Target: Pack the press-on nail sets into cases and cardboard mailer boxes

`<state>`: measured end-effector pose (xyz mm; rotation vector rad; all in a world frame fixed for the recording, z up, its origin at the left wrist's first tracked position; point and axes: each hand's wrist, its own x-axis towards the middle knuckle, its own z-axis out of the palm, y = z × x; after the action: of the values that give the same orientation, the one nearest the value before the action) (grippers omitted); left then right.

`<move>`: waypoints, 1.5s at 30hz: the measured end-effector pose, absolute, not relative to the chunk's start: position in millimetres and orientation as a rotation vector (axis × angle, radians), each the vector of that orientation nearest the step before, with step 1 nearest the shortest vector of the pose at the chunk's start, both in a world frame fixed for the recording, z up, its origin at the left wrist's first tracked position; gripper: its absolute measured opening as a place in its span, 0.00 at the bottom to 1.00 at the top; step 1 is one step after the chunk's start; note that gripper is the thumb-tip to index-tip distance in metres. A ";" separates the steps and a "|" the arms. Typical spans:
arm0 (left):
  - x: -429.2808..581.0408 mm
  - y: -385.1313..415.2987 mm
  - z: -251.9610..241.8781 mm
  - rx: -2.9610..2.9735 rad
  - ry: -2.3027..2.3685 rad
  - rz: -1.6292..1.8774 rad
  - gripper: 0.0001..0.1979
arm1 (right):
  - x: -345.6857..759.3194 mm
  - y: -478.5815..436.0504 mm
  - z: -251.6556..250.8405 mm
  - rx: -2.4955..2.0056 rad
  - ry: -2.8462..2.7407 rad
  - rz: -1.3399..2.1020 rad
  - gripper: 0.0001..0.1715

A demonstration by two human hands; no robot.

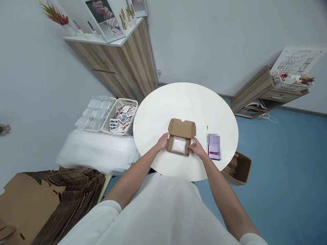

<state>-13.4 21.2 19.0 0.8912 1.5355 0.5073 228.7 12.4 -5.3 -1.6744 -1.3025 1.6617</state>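
Note:
A small brown cardboard box [182,128] lies on the white round table [184,98] with its lid raised at the far side. Inside it rests a whitish wrapped packet [178,145], its contents hard to make out. My left hand [162,140] grips the box's left wall, fingers partly hidden behind it. On the opposite side, my right hand [197,147] has its thumb and fingers closed on the right wall near the lid's flap. To the right of that hand lies a phone [214,149] with a lit, partly blurred screen.
At the left stand a white basket of printed cards [124,117], clear plastic packs [95,113], a pile of white wrapping sheets [97,149] and stacked flat cardboard [74,194]. An open carton [238,169] sits on the floor, right of the table. A wooden cabinet [138,54] rises behind.

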 end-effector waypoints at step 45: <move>-22.4 17.7 41.6 0.597 1.091 0.591 0.40 | 235.1 7.3 11.2 -1.583 -1.210 1.600 0.36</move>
<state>-22.4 17.7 41.6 0.5971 1.0912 0.5910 235.1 7.3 11.2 -1.5830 -1.2105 1.5995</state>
